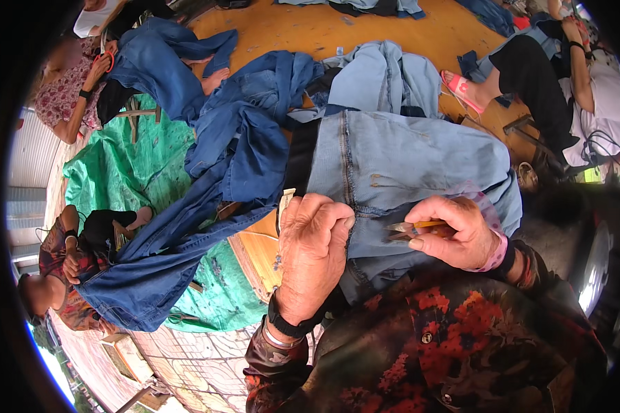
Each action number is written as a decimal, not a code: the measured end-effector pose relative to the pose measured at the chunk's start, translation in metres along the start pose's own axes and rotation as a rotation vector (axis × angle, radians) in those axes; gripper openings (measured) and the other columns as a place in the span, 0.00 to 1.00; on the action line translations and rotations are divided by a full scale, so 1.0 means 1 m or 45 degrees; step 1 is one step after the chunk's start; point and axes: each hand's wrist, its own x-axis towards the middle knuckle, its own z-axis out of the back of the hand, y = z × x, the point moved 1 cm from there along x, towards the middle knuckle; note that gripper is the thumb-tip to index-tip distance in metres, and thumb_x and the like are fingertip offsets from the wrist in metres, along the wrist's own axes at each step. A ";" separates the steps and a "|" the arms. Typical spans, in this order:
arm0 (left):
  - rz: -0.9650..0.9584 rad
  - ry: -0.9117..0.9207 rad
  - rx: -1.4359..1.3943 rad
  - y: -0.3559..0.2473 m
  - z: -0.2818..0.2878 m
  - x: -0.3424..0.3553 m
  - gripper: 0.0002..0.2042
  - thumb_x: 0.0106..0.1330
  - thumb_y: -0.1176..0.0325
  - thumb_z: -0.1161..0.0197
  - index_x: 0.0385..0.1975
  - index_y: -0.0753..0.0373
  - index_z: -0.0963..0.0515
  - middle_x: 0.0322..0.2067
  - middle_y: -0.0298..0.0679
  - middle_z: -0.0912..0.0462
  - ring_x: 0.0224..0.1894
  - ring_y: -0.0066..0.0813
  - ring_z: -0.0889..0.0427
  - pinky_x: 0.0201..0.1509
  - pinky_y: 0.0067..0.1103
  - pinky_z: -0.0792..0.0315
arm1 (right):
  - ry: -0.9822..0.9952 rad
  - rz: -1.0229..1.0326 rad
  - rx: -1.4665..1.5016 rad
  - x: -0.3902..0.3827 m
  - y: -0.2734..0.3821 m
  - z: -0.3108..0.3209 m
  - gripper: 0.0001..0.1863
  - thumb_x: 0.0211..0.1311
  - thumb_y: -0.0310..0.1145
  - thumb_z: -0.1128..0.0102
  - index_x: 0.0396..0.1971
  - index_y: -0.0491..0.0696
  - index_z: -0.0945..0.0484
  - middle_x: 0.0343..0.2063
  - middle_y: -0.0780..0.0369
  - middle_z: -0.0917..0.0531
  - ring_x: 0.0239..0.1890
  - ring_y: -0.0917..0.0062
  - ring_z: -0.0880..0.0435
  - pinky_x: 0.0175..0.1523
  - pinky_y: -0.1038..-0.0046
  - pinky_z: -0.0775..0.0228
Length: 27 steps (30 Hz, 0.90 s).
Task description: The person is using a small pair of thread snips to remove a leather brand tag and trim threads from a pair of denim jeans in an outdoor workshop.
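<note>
A pair of light blue jeans [406, 151] with a dark waistband and a long stitched seam lies spread before me. My left hand [310, 255] has its fingers pinched on the denim at that seam, beside a pale strip [286, 199] at the fabric's edge. My right hand [455, 234] grips small metal thread snips [399, 227] with a yellow part, their tip just above the denim right of my left fingers. A pink dotted band shows at my right wrist.
Dark blue jeans [234, 158] heap to the left over a green tarp [117, 165]. More denim [386, 69] covers the orange board [275, 27]. Co-workers sit at upper left [65, 103], lower left [76, 268] and upper right [585, 103]. A tiled floor [172, 358] shows below.
</note>
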 end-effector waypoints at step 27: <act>0.976 -0.157 -1.003 0.088 0.040 -0.018 0.14 0.62 0.64 0.42 0.45 0.64 0.26 0.38 0.38 0.21 0.39 0.23 0.24 0.44 0.19 0.34 | -0.362 -0.037 -0.087 -0.018 -0.022 0.051 0.17 0.49 0.26 0.33 0.39 0.45 0.29 0.27 0.68 0.24 0.26 0.89 0.31 0.32 0.86 0.37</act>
